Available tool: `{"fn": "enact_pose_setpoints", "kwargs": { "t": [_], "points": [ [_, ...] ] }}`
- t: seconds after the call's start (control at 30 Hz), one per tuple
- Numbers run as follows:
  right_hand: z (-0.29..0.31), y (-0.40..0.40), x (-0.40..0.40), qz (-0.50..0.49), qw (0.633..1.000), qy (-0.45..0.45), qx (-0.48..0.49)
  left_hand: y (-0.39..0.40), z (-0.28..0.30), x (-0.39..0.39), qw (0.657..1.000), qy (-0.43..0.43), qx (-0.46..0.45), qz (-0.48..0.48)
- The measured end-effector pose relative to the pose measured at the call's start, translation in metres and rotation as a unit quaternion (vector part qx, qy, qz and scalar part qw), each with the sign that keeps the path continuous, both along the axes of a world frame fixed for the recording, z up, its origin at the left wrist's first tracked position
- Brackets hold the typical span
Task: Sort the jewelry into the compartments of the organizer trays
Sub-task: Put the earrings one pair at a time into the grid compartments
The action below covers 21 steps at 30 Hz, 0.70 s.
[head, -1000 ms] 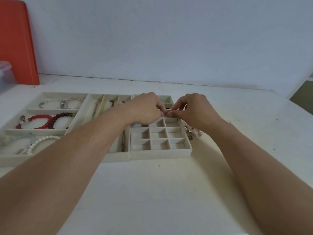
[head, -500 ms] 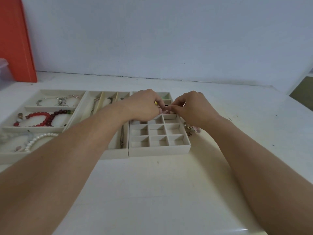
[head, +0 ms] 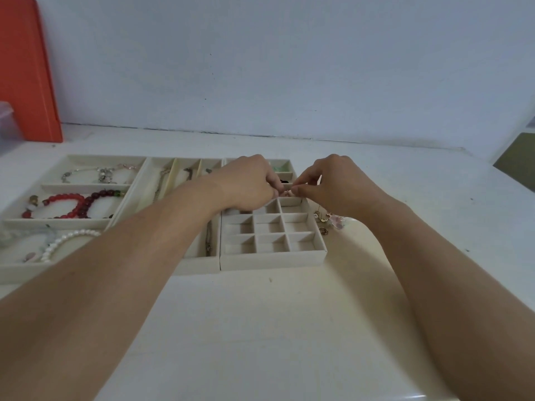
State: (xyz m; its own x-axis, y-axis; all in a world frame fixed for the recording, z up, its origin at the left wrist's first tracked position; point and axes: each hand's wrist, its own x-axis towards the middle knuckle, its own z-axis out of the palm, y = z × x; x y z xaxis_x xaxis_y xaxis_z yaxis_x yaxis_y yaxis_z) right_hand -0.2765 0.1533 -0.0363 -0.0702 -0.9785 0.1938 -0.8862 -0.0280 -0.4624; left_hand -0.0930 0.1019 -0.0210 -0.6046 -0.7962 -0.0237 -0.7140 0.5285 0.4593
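Three cream organizer trays stand side by side on the white table. Over the far part of the small-grid tray (head: 272,259) my left hand (head: 249,180) and my right hand (head: 333,183) meet fingertip to fingertip, pinching a tiny piece of jewelry (head: 286,193) that is too small to make out. The grid's near compartments hold nothing. A small pile of earrings (head: 328,221) lies on the table just right of that tray, under my right wrist. The left tray (head: 17,267) holds a silver bracelet, red bead bracelets (head: 75,202) and a pearl bracelet (head: 66,241).
The middle tray (head: 197,266) has long slots with chains in them, partly hidden by my left forearm. An orange board (head: 27,73) leans on the wall at the far left beside a clear plastic box (head: 7,123). Bare white tabletop lies in front of the trays.
Both hands stay together over the far rows of the grid tray; my fingertips have shifted slightly while working the small piece. The camera view has tipped a little.
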Motion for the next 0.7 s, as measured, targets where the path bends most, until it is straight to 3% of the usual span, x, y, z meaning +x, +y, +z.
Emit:
{"fn": "enact_pose_setpoints", "kwargs": {
  "t": [0.3, 0.7],
  "points": [
    [-0.008, -0.001, 0.004, -0.013, 0.998, -0.058, 0.007, -0.001, -0.003, -0.002, 1.0, 0.015, 0.01, 0.006],
    [-0.013, -0.005, 0.001, -0.027, 0.998, -0.051, 0.002, -0.013, -0.002, 0.007, 0.992, 0.109, -0.009, 0.055]
  ]
}}
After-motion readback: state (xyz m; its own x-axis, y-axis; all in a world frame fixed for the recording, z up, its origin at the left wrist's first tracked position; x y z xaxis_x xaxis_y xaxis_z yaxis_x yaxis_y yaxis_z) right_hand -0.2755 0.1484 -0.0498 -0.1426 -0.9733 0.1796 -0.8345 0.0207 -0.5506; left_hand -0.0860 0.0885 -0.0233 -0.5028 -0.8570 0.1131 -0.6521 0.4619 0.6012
